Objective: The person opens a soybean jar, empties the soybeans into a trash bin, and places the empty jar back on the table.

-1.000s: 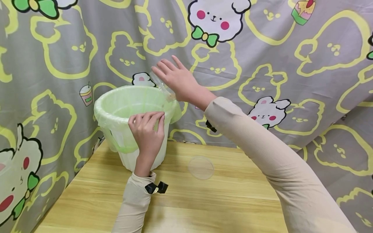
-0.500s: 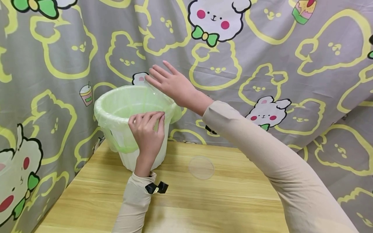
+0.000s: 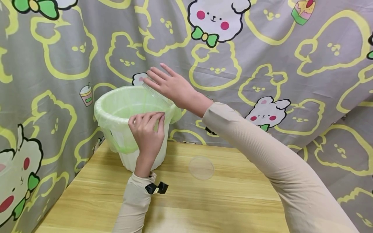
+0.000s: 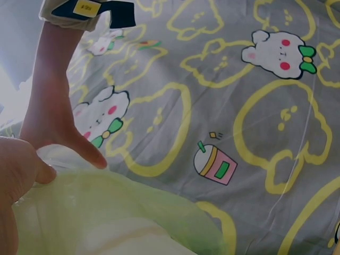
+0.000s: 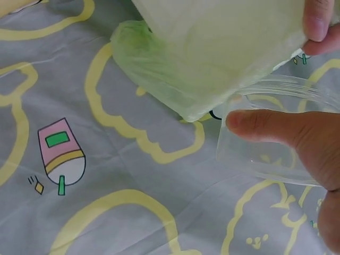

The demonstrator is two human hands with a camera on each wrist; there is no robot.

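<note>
A white bin (image 3: 128, 160) with a pale green liner (image 3: 107, 113) folded over its rim stands at the back of the table. My left hand (image 3: 148, 131) grips the near right edge of the bin, thumb and fingers over the lined rim. My right hand (image 3: 172, 85) holds a clear plastic tub (image 5: 255, 159), tipped over the right side of the bin's mouth. In the right wrist view the thumb lies along the tub's wall, with the tub close beside the liner. The other fingers of that hand are mostly straight in the head view.
A clear round lid (image 3: 201, 168) lies flat on the wooden table (image 3: 221, 200), right of the bin. A grey curtain (image 3: 262, 81) with cartoon animals hangs right behind the bin and on both sides.
My right hand has moved left and slightly down with the tub, tilting it further over the bin. Brownish contents seen in the tub earlier no longer show. My left hand stays put.
</note>
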